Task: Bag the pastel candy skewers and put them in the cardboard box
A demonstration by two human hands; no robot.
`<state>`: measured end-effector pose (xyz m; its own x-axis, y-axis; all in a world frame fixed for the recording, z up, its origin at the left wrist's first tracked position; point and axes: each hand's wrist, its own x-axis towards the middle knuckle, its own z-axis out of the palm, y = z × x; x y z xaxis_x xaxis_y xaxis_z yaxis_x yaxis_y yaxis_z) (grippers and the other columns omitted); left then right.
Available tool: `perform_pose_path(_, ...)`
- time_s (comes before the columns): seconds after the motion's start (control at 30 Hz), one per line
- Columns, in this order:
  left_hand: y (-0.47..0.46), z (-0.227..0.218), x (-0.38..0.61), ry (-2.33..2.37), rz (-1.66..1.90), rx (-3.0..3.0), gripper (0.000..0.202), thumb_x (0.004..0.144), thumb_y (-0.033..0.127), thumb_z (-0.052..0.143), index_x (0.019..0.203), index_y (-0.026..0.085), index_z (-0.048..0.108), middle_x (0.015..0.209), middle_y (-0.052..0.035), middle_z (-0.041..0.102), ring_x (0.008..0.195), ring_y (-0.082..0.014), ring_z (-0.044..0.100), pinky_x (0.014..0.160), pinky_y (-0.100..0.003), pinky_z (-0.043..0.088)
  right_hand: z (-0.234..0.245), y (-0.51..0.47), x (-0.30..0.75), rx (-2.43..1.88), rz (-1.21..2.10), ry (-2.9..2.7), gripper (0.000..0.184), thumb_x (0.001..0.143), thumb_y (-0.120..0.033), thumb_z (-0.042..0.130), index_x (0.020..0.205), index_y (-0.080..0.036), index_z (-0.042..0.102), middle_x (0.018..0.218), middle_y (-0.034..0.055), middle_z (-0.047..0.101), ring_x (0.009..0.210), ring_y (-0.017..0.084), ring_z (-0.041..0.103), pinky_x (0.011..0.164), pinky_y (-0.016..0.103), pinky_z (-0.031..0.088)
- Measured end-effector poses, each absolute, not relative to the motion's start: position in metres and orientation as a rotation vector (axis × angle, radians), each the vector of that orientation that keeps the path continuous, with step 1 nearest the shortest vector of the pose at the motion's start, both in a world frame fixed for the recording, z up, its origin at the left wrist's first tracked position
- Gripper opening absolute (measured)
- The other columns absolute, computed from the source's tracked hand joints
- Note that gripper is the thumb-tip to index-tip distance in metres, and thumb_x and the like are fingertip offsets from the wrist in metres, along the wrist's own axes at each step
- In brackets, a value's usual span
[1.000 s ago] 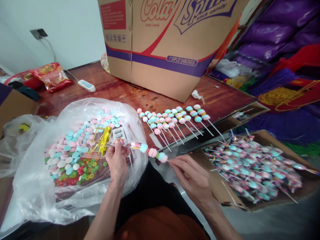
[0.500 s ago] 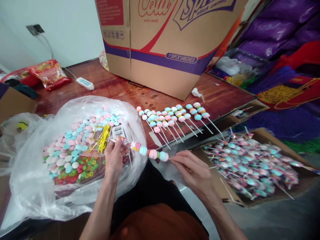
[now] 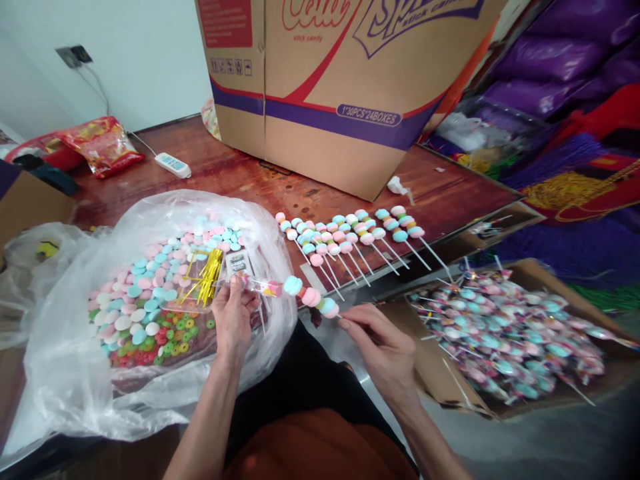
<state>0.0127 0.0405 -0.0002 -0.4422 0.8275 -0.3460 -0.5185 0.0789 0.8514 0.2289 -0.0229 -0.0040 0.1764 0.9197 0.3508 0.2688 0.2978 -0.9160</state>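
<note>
My left hand (image 3: 234, 313) pinches a small clear printed wrapper (image 3: 265, 287) above the candy pile. Between the fingers of my right hand (image 3: 383, 343) is the stick end of a candy skewer (image 3: 311, 296), threaded with blue, pink, orange and green pieces. Its far tip points at the wrapper's end, very close to it; I cannot tell whether they touch. Below my left hand lie loose pastel candies (image 3: 145, 283), fruit-coloured candy rings (image 3: 175, 337) and a bundle of gold twist ties (image 3: 207, 277). A row of unwrapped candy skewers (image 3: 345, 233) rests on the table.
A translucent plastic sheet (image 3: 65, 373) surrounds the loose candies. On the right, an open carton (image 3: 435, 380) holds many wrapped skewers (image 3: 510, 333). A large cardboard box (image 3: 320, 140) stands at the back of the table. A white power strip (image 3: 173, 165) and red packet (image 3: 103, 147) lie at the left.
The skewer's far end has tilted upward and come away slightly from the wrapper's end, which it overlapped before. Both hands keep their grips. The whole view has shifted slightly.
</note>
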Motion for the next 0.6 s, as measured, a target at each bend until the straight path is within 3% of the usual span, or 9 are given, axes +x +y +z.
perform_pose_path(0.43,0.040,-0.001,0.014,1.217,1.580,0.294,0.047,0.058,0.045,0.086,0.086,0.015,0.063,0.072,0.0028,0.064,0.054,-0.0086,0.059,0.050,-0.021,0.049,-0.009,-0.026,0.225,-1.209,0.653,-1.477,0.013,0.088,-0.010,0.063,0.085,-0.021,0.070,0.081,0.0023,0.065,0.074,0.014,0.061,0.063,0.026,0.048)
perform_pose_path(0.6,0.039,-0.001,0.016,1.278,1.633,0.369,0.046,0.062,0.049,0.083,0.086,0.016,0.062,0.074,0.0021,0.064,0.057,-0.0092,0.060,0.051,-0.021,0.049,-0.001,-0.025,0.233,-1.157,0.435,-1.684,0.019,0.088,-0.005,0.060,0.094,-0.020,0.071,0.083,0.0041,0.063,0.074,0.014,0.062,0.065,0.025,0.049)
